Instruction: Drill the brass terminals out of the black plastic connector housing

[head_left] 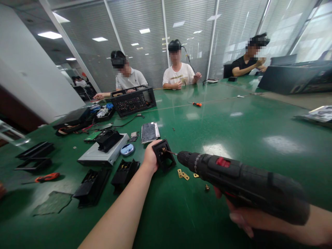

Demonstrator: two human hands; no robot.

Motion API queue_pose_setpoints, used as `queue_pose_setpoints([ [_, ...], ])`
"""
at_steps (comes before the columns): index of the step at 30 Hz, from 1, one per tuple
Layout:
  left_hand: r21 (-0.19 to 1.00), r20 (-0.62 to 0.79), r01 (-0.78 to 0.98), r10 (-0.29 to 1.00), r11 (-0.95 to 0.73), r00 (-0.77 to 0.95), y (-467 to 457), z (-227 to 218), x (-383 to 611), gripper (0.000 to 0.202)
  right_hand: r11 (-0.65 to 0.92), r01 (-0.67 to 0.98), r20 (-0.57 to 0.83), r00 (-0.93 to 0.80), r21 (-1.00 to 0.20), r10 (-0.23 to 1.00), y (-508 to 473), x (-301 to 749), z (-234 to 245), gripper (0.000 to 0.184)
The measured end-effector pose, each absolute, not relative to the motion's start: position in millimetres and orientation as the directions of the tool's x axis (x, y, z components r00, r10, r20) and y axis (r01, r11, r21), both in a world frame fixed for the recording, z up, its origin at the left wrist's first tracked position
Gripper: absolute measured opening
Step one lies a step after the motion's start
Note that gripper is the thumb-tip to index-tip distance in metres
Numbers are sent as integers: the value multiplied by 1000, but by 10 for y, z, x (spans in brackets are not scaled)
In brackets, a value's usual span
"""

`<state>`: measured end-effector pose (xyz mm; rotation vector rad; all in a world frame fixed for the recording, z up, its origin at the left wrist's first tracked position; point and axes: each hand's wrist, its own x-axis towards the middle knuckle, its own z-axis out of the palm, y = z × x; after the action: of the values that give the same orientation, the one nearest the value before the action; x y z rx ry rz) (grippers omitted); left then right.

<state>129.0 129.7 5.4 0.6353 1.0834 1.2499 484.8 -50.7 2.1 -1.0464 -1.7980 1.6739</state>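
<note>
Drill [241, 183] in curled right hand [247, 218]

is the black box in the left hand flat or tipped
Tipped: the left hand holds the square black plastic box slanted, its hollow side facing the black power drill.

L hand [150, 157] partly hidden behind blk plastic housing [165, 165], R hand [246, 218] behind cordless drill [241, 180]. Can't tell if bit [171, 152] touches brass part [163, 149] inside housing. PC case [287, 79] cut off at view's R edge, co-worker's blurry hand [2, 190] at L.
</note>
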Motion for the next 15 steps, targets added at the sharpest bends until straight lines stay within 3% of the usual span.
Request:
queue_pose_setpoints([
  [10, 864, -303, -446, 949, 235, -87, 1285, 85, 1325, 23, -133, 167, -207, -598, -977, 774, -557, 4812, 43, 61],
  [15, 867, -315, -433, 945, 247, -90, 1275, 114, 1340, 20, -153, 184, -227, -509, -971, 830, -587, 4759, 110, 64],
])
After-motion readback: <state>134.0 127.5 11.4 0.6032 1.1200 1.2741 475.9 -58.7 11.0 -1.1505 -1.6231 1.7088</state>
